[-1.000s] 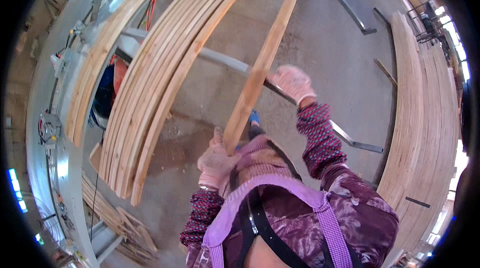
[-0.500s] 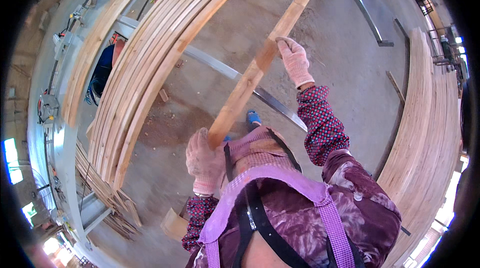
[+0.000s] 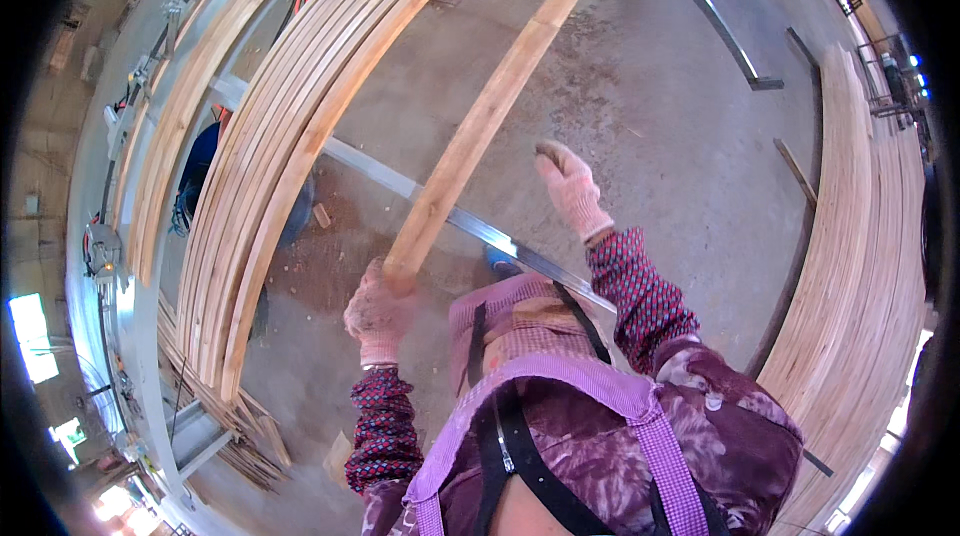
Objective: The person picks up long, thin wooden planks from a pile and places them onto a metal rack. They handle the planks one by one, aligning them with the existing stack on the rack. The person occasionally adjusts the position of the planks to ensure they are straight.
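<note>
My left hand (image 3: 380,319), in a pale pink knit glove, is closed around the near end of a long wooden plank (image 3: 470,141). The plank slants away to the upper right and passes over a metal bar of the stand; its far end is out of view. My right hand (image 3: 572,193), gloved the same way, is in the air to the right of the plank, apart from it. Nothing shows between its loosely bent fingers and thumb.
A row of long boards (image 3: 290,166) lies on the left, beside a metal frame (image 3: 140,356). A big stack of planks (image 3: 850,226) stands on the right. A metal bar (image 3: 480,228) crosses in front of me, another (image 3: 705,11) lies farther off. Thin offcuts (image 3: 245,446) lie lower left.
My right hand has let go of the plank and moved slightly down and left. My left hand has moved left and a little outward with the plank's near end.
</note>
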A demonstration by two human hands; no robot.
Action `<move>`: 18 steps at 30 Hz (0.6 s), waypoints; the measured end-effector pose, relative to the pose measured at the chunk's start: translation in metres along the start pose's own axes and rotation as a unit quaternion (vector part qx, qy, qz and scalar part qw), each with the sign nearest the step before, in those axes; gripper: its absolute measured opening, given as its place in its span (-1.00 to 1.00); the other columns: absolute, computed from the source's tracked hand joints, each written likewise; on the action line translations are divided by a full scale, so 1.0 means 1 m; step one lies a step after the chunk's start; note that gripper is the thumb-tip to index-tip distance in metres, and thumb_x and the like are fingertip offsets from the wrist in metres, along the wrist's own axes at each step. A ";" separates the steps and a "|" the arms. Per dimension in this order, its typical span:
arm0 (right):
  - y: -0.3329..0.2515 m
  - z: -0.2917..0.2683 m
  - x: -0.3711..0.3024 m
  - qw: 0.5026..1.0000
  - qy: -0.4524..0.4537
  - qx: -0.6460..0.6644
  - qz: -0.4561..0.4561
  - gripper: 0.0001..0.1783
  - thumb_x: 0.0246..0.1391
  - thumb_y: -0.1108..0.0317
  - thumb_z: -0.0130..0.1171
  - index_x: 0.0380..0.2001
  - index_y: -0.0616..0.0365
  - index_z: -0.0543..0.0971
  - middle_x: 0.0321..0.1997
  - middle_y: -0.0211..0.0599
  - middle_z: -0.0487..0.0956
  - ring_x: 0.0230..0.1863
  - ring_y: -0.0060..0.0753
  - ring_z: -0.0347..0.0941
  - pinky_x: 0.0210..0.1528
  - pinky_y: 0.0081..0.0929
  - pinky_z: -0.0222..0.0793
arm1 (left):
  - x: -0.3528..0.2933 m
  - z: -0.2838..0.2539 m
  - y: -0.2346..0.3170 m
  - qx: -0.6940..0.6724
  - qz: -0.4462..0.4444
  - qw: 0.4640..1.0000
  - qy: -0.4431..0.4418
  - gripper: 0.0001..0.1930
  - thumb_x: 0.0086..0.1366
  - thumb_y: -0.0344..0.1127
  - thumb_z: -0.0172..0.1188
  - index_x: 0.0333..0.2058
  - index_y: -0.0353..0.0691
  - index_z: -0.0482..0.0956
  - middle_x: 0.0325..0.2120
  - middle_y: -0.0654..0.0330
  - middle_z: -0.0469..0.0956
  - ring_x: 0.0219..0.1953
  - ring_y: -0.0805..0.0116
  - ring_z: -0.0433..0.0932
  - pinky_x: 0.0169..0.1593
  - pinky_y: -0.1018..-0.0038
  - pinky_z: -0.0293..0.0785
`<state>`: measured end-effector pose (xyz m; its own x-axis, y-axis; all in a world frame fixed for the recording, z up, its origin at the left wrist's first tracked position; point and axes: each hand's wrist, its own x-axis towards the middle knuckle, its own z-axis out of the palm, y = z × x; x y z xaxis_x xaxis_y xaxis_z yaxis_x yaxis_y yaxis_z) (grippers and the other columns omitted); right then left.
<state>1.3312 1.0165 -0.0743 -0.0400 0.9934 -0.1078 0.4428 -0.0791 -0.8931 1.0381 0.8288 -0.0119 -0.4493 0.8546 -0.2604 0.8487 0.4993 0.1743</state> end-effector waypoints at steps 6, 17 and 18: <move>0.065 -0.060 -0.108 0.983 0.033 0.123 0.133 -0.58 0.24 0.23 0.20 0.09 0.20 0.57 0.06 -0.16 0.65 0.11 -0.34 0.55 0.18 -0.40 0.42 | 0.001 0.004 -0.001 0.036 0.012 0.999 0.030 -0.32 0.05 0.03 0.34 0.12 -0.17 0.47 -0.23 -0.04 0.67 -0.19 -0.03 0.68 -0.13 0.15 0.61; 0.095 -0.167 -0.330 0.994 0.012 -0.019 0.105 -0.59 0.20 0.13 0.22 0.05 0.08 0.59 -0.02 -0.04 0.62 0.06 0.04 0.53 0.20 -0.24 0.40 | -0.015 -0.022 0.021 0.020 0.004 0.997 0.077 -0.29 0.14 0.03 0.29 0.22 -0.17 0.39 0.03 -0.16 0.55 0.06 -0.11 0.55 0.08 0.11 0.47; 0.095 -0.182 -0.348 0.995 0.002 -0.034 0.092 -0.58 0.21 0.12 0.21 0.05 0.08 0.58 0.00 -0.03 0.62 0.08 0.06 0.52 0.20 -0.21 0.39 | -0.020 -0.028 0.029 0.034 -0.013 0.998 0.048 -0.26 0.16 0.05 0.28 0.25 -0.18 0.35 0.13 -0.16 0.49 0.17 -0.06 0.48 0.15 0.10 0.41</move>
<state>1.5502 0.6785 -0.0422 0.0511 0.9628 -0.2652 0.5013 -0.2544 -0.8270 1.0638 0.8298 0.0252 -0.4933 0.8528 -0.1716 0.8518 0.5136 0.1036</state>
